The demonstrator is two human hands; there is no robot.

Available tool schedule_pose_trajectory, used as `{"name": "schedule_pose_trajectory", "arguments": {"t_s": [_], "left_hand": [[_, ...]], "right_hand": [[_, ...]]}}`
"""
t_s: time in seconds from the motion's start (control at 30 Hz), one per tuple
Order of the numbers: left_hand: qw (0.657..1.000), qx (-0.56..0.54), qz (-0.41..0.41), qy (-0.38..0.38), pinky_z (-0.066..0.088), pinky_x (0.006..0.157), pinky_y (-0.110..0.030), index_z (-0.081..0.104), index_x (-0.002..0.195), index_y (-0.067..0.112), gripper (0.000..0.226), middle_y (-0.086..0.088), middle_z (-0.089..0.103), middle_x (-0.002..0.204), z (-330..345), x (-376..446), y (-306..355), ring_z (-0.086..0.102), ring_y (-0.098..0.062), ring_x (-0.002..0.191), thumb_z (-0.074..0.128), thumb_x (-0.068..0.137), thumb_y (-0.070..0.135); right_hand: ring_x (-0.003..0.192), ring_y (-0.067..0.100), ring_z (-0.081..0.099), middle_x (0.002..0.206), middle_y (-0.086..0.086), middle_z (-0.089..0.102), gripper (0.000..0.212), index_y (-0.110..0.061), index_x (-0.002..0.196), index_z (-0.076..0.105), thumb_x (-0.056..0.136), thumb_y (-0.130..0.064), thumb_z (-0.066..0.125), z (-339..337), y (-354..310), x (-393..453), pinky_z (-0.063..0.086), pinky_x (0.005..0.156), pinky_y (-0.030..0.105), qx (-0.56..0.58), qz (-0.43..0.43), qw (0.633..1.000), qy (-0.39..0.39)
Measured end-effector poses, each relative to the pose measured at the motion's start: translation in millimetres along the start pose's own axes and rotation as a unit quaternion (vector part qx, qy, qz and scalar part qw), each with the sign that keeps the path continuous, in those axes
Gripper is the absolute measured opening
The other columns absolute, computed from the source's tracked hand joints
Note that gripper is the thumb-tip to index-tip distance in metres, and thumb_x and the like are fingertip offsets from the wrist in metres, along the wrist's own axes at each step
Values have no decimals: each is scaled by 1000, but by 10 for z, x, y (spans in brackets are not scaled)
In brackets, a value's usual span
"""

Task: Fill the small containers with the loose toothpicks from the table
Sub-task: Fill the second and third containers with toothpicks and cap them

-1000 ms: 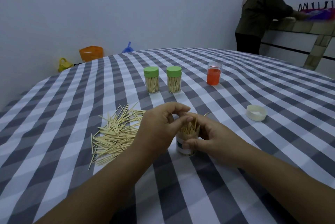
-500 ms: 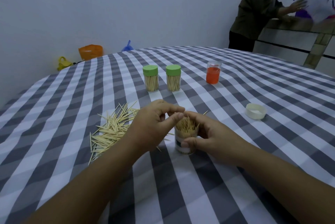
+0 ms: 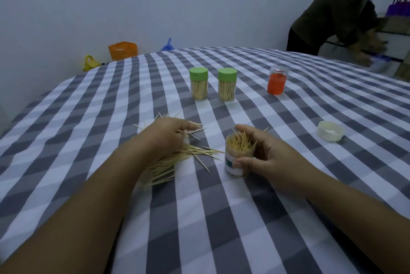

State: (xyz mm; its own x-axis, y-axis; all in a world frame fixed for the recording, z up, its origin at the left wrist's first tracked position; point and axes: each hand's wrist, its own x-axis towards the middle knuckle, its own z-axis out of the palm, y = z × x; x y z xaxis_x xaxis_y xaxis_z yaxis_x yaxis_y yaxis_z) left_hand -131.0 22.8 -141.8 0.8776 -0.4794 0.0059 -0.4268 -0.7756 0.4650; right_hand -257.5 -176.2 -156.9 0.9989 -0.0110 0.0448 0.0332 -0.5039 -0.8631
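Observation:
An open clear container (image 3: 232,166) packed with upright toothpicks stands on the checked tablecloth (image 3: 88,140). My right hand (image 3: 269,158) grips it from the right, thumb on its label. To its left lies a pile of loose toothpicks (image 3: 177,159). My left hand (image 3: 165,138) rests on top of that pile with fingers curled, pinching a few toothpicks at the fingertips. Part of the pile is hidden under this hand. Two filled containers with green lids (image 3: 199,83) (image 3: 226,85) stand further back.
A white lid (image 3: 330,131) lies open side up at the right. A clear cup with orange contents (image 3: 276,81) stands behind it. Another person (image 3: 332,14) bends over a counter at the far right. Orange, yellow and blue bags (image 3: 122,50) sit beyond the table.
My left hand has left the container's mouth and moved left and down onto the loose pile. My right hand has kept hold of the container.

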Motion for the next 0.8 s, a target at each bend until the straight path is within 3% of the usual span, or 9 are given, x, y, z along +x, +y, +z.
{"name": "schedule_pose_trajectory", "arguments": {"t_s": [0.07,0.2,0.33,0.5,0.8], "left_hand": [[999,31,-14,-15,40,78,-21,60,125,36,49,-1,53,136,-4,18,-25,52,-14,101,41,93,4],[998,46,-22,-44,42,86,-23,67,115,32,44,3,60,126,-117,-17,-57,51,-13,99,42,93,3],[991,63,-7,-120,38,99,-24,63,122,31,38,6,58,131,-271,-107,-86,52,-12,111,52,92,13],[973,120,-30,-195,32,104,-33,46,135,43,61,3,40,146,-341,-176,-72,39,-21,130,72,81,29],[988,128,19,-78,37,82,-20,65,120,32,37,8,65,119,-199,-114,1,50,-7,93,69,85,18]], "right_hand": [[117,6,50,128,-16,45,78,-39,141,32,72,-31,69,2,-13,-4,46,99,24,-1,0,1000,0],[113,3,52,124,-18,47,86,-40,140,33,61,-41,66,2,-23,-9,47,96,22,-8,-4,1000,3],[116,4,53,131,-14,50,88,-38,141,35,59,-42,67,9,-5,-11,46,101,27,0,-10,1000,8],[115,0,54,130,-15,52,89,-38,140,36,56,-44,67,7,0,-5,45,101,25,-4,-13,1000,12],[114,2,53,127,-17,49,82,-37,141,34,68,-33,70,5,0,-11,46,93,16,-11,-6,1000,12]]}}
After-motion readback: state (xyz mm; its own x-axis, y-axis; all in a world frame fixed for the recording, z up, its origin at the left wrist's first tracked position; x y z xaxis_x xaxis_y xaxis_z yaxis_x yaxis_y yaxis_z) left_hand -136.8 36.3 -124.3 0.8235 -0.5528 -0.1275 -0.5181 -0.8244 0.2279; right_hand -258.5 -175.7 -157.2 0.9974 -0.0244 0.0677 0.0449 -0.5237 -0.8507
